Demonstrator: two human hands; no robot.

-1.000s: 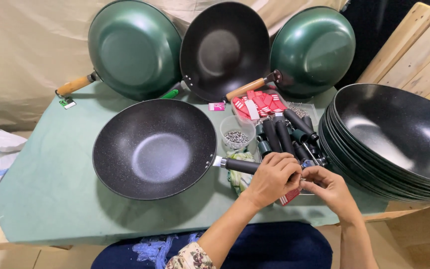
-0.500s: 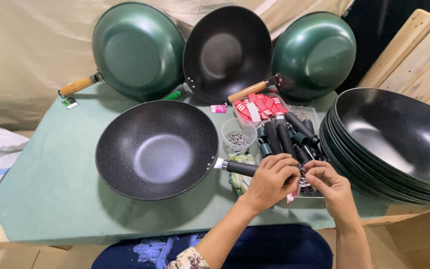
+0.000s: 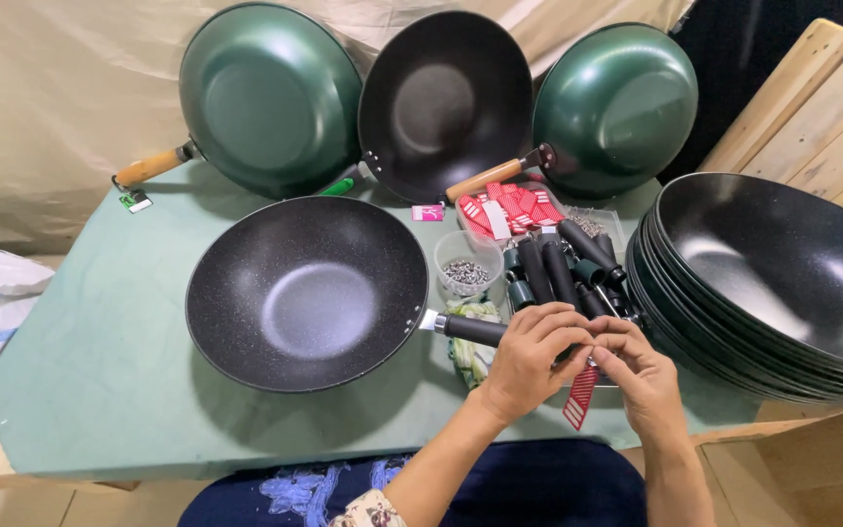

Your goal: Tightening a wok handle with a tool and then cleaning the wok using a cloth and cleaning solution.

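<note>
**A:** ok what's sitting around the hands, biggest first?

**B:** To the right, a stack of black woks [image 3: 782, 283], nested, top one empty. Left of the hands is the speckled wok [image 3: 306, 291], empty too, with its black handle [image 3: 475, 330] running under the left hand [image 3: 531, 356]. Just beyond the fingers there's a tray of black handles [image 3: 563, 268], plus red tags [image 3: 511, 207] further back.

**A:** and the little cup?

**B:** A clear cup [image 3: 467, 262] of small metal screws, up and left of the hands.

**A:** hands doing what?

**B:** Pressed close together. The left is curled on the handle's end, and the right hand [image 3: 641, 376] is pinching there, with a red striped tag [image 3: 581, 397] hanging below.
</note>
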